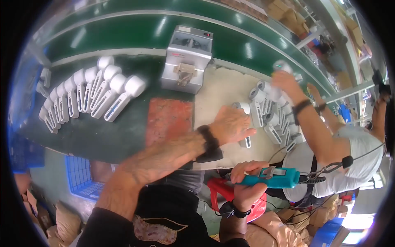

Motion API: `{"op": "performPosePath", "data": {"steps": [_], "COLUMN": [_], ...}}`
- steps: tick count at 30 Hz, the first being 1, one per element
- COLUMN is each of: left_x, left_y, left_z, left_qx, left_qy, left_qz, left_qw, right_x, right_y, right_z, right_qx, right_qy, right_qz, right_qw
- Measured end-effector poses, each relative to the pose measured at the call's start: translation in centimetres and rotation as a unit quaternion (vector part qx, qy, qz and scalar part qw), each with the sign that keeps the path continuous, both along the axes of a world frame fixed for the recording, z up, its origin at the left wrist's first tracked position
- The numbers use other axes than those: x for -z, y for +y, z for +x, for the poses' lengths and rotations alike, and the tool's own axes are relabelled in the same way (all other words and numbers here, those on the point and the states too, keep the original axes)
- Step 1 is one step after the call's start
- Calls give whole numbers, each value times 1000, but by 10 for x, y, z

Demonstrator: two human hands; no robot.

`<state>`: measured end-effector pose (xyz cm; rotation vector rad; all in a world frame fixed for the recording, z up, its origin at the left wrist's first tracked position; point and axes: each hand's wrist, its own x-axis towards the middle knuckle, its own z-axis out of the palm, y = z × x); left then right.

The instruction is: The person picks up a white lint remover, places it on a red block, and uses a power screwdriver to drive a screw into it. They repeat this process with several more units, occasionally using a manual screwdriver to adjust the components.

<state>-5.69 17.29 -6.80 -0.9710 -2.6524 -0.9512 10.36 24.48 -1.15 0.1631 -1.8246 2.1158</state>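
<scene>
My left hand [231, 123] is closed around a white handheld device [242, 107] with a round head and a slim handle. The device lies on the beige-covered part of the bench; my palm and fingers hide most of its middle. In front of the bench edge, my right hand [250, 192] grips a teal electric screwdriver [284, 178], held nearly level, its cable end to the right. The screwdriver's tip points left and is hard to make out. Right of my left hand stands a cluster of similar white devices [269, 117].
A fanned row of white devices [103, 92] covers the bench's left side. Behind is a silver screw feeder [185, 61], beside a red mat [170, 119]. At right, a co-worker's hand [288, 84] holds a white part. A red stool [218, 191] and blue crate [84, 179] stand below.
</scene>
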Motion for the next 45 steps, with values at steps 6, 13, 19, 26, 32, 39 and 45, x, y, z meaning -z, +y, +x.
{"op": "performPosePath", "data": {"steps": [6, 13, 19, 26, 32, 39, 45], "left_x": [11, -9, -18, -5, 8, 20, 18], "left_y": [22, -67, -147, -191, -197, -203, -202], "left_z": [-14, 10, 22, 12, 16, 16, 16], "left_qx": [-26, -71, -20, -2, -25, -24, -28], "left_qy": [-69, -14, 49, -22, 36, 20, 11], "left_qz": [-27, 61, 87, 117, 74, 110, 127], "left_qw": [997, 996, 995, 993, 996, 993, 991], "right_x": [4, 5, 3, -14, -24, -1, 5], "right_y": [13, 11, -19, -57, -109, -136, -139], "right_z": [11, -11, -46, -115, -200, -246, -240], "right_qx": [-38, -48, -1, -63, -54, -35, -79], "right_qy": [-11, -34, -28, 17, 70, 104, 94], "right_qz": [-88, -76, 11, -56, 17, 141, 86], "right_qw": [995, 995, 1000, 996, 996, 984, 989]}}
